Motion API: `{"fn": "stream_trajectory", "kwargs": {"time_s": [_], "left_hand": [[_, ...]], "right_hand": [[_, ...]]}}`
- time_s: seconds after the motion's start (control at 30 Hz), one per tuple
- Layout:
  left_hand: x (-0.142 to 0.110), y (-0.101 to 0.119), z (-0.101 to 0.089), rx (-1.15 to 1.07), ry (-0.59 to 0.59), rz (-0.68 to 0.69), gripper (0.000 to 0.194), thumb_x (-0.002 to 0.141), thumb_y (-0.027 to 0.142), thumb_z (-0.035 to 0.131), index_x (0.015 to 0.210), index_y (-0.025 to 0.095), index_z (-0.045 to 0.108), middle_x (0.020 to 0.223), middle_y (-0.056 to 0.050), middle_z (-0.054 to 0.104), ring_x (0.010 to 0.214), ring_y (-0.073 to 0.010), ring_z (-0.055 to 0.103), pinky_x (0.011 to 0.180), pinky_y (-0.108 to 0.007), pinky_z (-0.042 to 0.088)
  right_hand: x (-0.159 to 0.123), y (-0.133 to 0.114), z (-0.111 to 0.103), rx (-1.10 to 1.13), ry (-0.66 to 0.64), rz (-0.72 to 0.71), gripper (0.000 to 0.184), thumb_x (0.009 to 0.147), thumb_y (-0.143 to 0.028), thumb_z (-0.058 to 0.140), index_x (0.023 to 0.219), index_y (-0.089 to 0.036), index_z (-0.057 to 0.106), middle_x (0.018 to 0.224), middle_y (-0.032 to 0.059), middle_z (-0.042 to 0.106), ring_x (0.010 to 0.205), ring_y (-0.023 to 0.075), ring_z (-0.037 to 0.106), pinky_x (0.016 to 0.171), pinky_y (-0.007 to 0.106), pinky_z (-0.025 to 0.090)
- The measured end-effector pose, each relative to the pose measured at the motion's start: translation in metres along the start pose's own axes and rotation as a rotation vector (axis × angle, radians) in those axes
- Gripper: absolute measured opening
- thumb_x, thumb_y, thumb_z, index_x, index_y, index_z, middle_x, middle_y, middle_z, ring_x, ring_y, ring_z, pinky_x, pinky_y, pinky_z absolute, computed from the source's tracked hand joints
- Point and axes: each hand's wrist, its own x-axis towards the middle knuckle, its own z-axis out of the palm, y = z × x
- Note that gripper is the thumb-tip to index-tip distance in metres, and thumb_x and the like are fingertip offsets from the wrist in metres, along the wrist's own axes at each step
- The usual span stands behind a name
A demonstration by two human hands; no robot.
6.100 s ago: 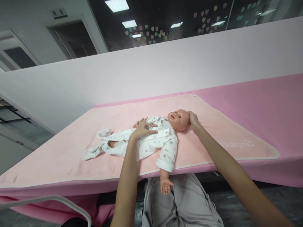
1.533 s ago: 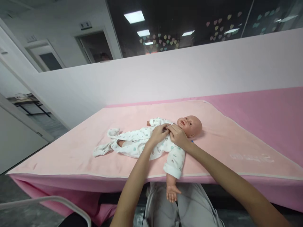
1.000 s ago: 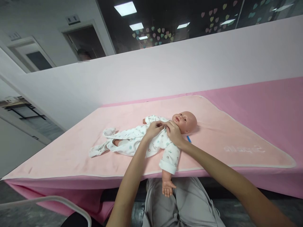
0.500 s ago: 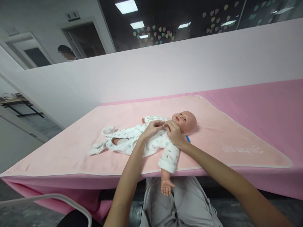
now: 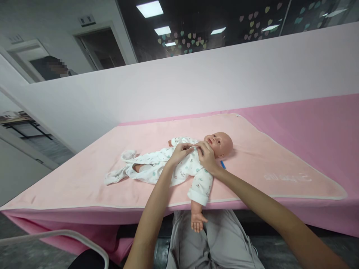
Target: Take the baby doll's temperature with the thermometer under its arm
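Note:
A baby doll [image 5: 221, 144] lies on its back, its head toward the right and its feet toward the left. It wears a white patterned sleepsuit [image 5: 183, 168], which gapes along one leg and shows the limb inside. At the upper chest, just below the doll's chin, my left hand [image 5: 182, 152] pinches the sleepsuit's front edge. Close beside it, my right hand [image 5: 206, 155] grips the same front near the collar. My fingers hide the fastening between them. One doll arm [image 5: 198, 216] hangs past the table's near edge.
A peach blanket [image 5: 81, 175] lies beneath the doll on a pink-covered table [image 5: 322, 127]. Something blue [image 5: 223, 164] sticks out by the doll's neck. Behind rises a white partition [image 5: 224, 78]. A person [image 5: 56, 67] shows beyond it. A curved pale bar [image 5: 70, 233] stands at lower left.
Both hands have shifted very slightly to the right at the collar, and a bit of white cloth edge now shows between the fingers. The person behind the partition has moved left.

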Motion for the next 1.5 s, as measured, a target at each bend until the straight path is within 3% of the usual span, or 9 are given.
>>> {"fn": "stream_trajectory", "kwargs": {"time_s": [0.33, 0.57, 0.77, 1.2, 1.5], "left_hand": [[-0.003, 0.005, 0.0, -0.001, -0.08, 0.094, 0.025, 0.075, 0.036, 0.059, 0.086, 0.014, 0.063, 0.085, -0.004, 0.062, 0.079, -0.0144, 0.055, 0.073, -0.026, 0.041], [-0.006, 0.01, 0.002, -0.089, 0.0, 0.088, 0.025, 0.07, 0.033, 0.065, 0.084, 0.017, 0.052, 0.08, -0.001, 0.058, 0.073, -0.0102, 0.053, 0.068, -0.022, 0.039], [-0.007, 0.011, 0.0, -0.126, -0.115, 0.081, 0.021, 0.071, 0.03, 0.064, 0.083, 0.017, 0.054, 0.082, -0.002, 0.058, 0.079, -0.0118, 0.055, 0.073, -0.023, 0.04], [-0.004, 0.006, 0.001, -0.234, -0.049, 0.026, 0.022, 0.068, 0.025, 0.065, 0.086, 0.016, 0.057, 0.076, -0.001, 0.061, 0.075, -0.0126, 0.058, 0.073, -0.026, 0.044], [-0.005, 0.009, 0.004, -0.071, 0.001, 0.063, 0.026, 0.07, 0.032, 0.065, 0.087, 0.015, 0.057, 0.075, -0.004, 0.064, 0.072, -0.0137, 0.059, 0.071, -0.026, 0.044]], "right_hand": [[-0.001, 0.0, 0.001, 0.018, 0.033, 0.019, 0.02, 0.084, -0.013, 0.041, 0.089, -0.021, 0.058, 0.091, 0.0068, 0.056, 0.09, 0.0192, 0.054, 0.083, 0.035, 0.046], [0.0, 0.0, -0.001, 0.066, 0.049, 0.002, 0.022, 0.082, -0.009, 0.041, 0.087, -0.02, 0.059, 0.09, 0.006, 0.056, 0.088, 0.0182, 0.055, 0.081, 0.034, 0.047], [0.002, 0.002, 0.0, 0.076, 0.098, 0.043, 0.022, 0.08, -0.007, 0.04, 0.083, -0.02, 0.058, 0.086, 0.0053, 0.058, 0.085, 0.0183, 0.056, 0.077, 0.034, 0.048], [-0.006, -0.003, -0.001, -0.084, -0.014, -0.142, 0.019, 0.079, -0.013, 0.047, 0.09, -0.022, 0.059, 0.092, 0.0064, 0.059, 0.088, 0.0203, 0.055, 0.082, 0.038, 0.047], [-0.005, -0.011, 0.002, 0.018, -0.002, 0.03, 0.02, 0.077, -0.011, 0.047, 0.092, -0.02, 0.056, 0.089, 0.0056, 0.058, 0.084, 0.0193, 0.055, 0.076, 0.033, 0.047]]}}
